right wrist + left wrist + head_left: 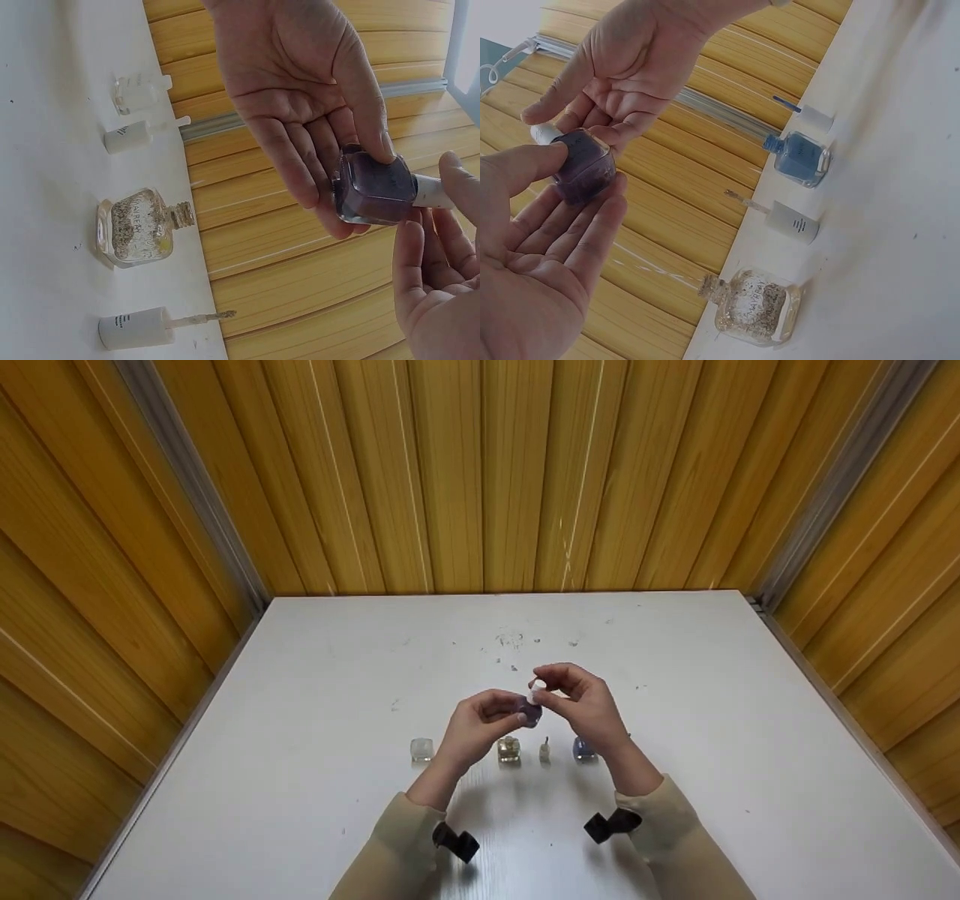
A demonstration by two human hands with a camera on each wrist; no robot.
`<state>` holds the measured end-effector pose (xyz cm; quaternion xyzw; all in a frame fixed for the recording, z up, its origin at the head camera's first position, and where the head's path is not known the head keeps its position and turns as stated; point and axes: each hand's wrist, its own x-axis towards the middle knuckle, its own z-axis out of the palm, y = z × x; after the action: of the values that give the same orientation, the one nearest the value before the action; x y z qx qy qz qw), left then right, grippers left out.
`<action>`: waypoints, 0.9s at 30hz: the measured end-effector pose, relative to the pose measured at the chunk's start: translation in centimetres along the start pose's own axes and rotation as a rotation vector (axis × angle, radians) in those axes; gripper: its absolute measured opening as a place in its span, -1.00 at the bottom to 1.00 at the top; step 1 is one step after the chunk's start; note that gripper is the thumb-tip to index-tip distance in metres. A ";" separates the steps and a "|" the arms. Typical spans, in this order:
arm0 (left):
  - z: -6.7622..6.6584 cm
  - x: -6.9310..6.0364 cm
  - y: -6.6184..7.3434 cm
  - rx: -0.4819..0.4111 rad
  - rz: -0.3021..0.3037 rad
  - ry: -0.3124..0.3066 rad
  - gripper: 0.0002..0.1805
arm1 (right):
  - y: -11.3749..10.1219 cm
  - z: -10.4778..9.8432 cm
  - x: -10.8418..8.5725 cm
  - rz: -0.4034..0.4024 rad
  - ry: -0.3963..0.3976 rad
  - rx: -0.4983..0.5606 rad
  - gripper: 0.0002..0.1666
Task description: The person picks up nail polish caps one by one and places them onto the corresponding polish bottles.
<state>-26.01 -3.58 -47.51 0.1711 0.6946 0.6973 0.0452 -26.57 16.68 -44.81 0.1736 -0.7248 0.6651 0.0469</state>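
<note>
A purple nail polish bottle (375,187) is up above the table, tilted. My left hand (474,727) grips its glass body between thumb and fingers. The thumb and fingers of my right hand (589,709) pinch the white cap (431,192), which sits at the bottle's neck; whether it is screwed tight I cannot tell. On the table below stand an uncapped glitter nail polish bottle (757,307) and its white brush cap (791,223), brush up. To their right is an uncapped blue nail polish bottle (802,159), with its blue-tipped brush cap (815,118) beside it.
Farther left stands a clear nail polish bottle (421,750), with another white brush cap (127,138) beside it, brush up. Small dark specks mark the white table (337,660). Yellow wood-look panels (480,472) wall the table at the back and sides.
</note>
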 end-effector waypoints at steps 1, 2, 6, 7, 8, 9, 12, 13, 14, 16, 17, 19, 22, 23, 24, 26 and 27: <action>0.0 0.0 0.0 -0.006 0.000 0.002 -0.66 | 0.0 -0.1 0.0 -0.003 -0.014 0.007 -0.58; 0.0 0.0 0.0 -0.012 -0.001 0.003 -0.66 | 0.0 -0.2 0.0 -0.007 -0.032 0.018 -0.56; -0.1 0.1 -0.1 -0.025 -0.003 0.002 -0.65 | 0.0 -0.5 0.0 -0.053 -0.116 0.050 -0.54; -0.2 0.1 -0.2 -0.026 -0.003 0.000 -0.65 | 0.0 -0.5 0.0 -0.066 -0.136 0.062 -0.53; -0.2 0.1 -0.2 -0.025 -0.003 -0.003 -0.65 | 0.0 -0.6 0.0 -0.080 -0.151 0.068 -0.53; -0.2 0.1 -0.2 -0.024 -0.003 -0.005 -0.65 | 0.1 -0.6 0.0 -0.092 -0.163 0.071 -0.53; -0.2 0.1 -0.1 -0.019 -0.004 -0.009 -0.65 | 0.1 -0.6 0.0 -0.111 -0.173 0.080 -0.55; -0.2 0.1 -0.1 -0.015 -0.002 -0.009 -0.65 | 0.1 -0.5 0.0 -0.112 -0.169 0.080 -0.57; -0.2 0.1 -0.1 -0.013 0.001 -0.009 -0.65 | 0.2 -0.5 0.0 -0.111 -0.164 0.078 -0.57; -0.2 0.1 -0.1 -0.013 0.007 -0.011 -0.64 | 0.1 -0.4 0.0 -0.099 -0.144 0.076 -0.60; -0.2 0.1 -0.1 -0.014 0.008 -0.011 -0.64 | 0.1 -0.3 0.0 -0.089 -0.132 0.073 -0.61; -0.1 0.0 0.0 -0.015 0.006 -0.012 -0.64 | 0.0 -0.2 0.0 -0.064 -0.099 0.059 -0.64; 0.0 0.0 0.1 -0.016 -0.001 -0.015 -0.65 | -0.1 0.0 0.0 -0.020 -0.044 0.029 -0.69; 0.0 0.0 0.1 -0.016 -0.002 -0.016 -0.65 | -0.1 0.1 0.0 -0.008 -0.031 0.021 -0.70; 0.0 0.0 0.1 -0.016 -0.002 -0.016 -0.65 | -0.1 0.1 0.0 0.002 -0.021 0.010 -0.70; 0.0 0.0 0.1 -0.016 -0.001 -0.017 -0.65 | -0.1 0.1 0.0 0.014 -0.009 -0.003 -0.68; 0.0 -0.1 0.2 -0.015 0.000 -0.015 -0.65 | -0.1 0.0 0.0 0.015 -0.007 -0.003 -0.67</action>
<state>-25.92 -3.57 -47.37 0.1758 0.6891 0.7011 0.0516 -26.52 16.63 -44.68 0.1704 -0.7274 0.6635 0.0395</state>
